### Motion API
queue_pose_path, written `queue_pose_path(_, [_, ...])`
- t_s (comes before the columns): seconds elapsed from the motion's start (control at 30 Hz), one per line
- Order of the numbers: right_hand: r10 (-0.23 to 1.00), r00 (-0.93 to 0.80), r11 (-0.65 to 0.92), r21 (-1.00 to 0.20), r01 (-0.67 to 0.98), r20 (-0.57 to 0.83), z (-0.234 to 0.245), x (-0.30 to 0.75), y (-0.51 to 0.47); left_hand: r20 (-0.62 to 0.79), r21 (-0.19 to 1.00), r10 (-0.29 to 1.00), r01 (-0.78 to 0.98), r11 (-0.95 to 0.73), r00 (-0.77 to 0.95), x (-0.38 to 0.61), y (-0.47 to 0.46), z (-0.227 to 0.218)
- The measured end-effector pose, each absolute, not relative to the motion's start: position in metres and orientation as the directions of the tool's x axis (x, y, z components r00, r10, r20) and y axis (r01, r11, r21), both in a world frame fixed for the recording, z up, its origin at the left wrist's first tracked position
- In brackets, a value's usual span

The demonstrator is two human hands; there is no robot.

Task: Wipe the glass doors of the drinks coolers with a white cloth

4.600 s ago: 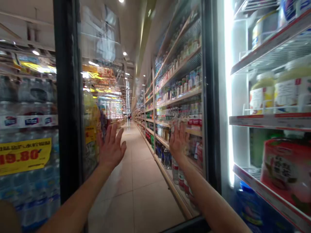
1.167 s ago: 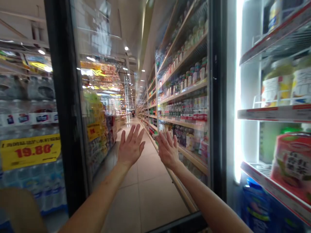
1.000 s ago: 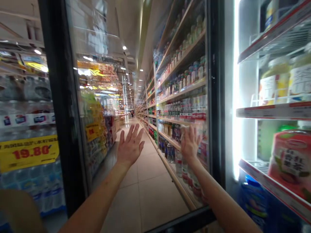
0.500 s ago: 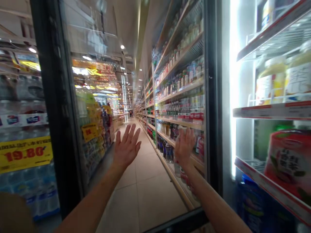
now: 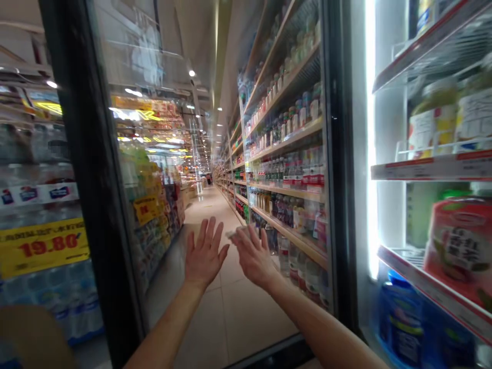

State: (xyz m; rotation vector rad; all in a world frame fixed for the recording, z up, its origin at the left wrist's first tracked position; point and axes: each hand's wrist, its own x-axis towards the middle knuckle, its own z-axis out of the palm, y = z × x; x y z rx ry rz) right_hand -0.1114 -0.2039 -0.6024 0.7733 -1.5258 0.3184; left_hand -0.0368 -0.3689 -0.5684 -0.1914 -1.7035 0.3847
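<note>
The glass door (image 5: 169, 66) of a lit drinks fridge stands swung out in front of me, framed in black. Against its pane my left hand (image 5: 205, 259) is spread flat, fingers up and holding nothing. Close to its right, my right hand (image 5: 255, 256) is at the glass too, with a pale wipe (image 5: 231, 234) showing past its fingertips. Most of the wipe is hidden under the fingers, so its full size and shape cannot be seen.
To the right are the fridge shelves (image 5: 430, 171), with bottles and a red pack (image 5: 461, 251). Stacked water bottles and a yellow price sign (image 5: 42, 246) stand left of the door. Through the pane show a tiled aisle (image 5: 203, 205) and long bottle shelves (image 5: 284, 192).
My right hand has swept left and slightly down across the pane with the wipe, ending near my left hand. My left hand sits a little lower in view, still spread.
</note>
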Motion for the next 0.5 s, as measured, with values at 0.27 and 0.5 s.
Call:
queue_pose_path(0.27, [0.172,-0.028,0.851,-0.163,-0.499,0.985,-0.6,-0.139,-0.159,0.93,-0.354,0.338,-0.102,0.93,-0.147,-0.038,-0.369,-0.569])
queue_pose_path(0.5, [-0.307,0.128,0.736,0.321,-0.597,0.943,-0.626,-0.131,-0.162,0.932,-0.345,0.33,-0.082,0.935,-0.152,-0.04,-0.372,-0.57])
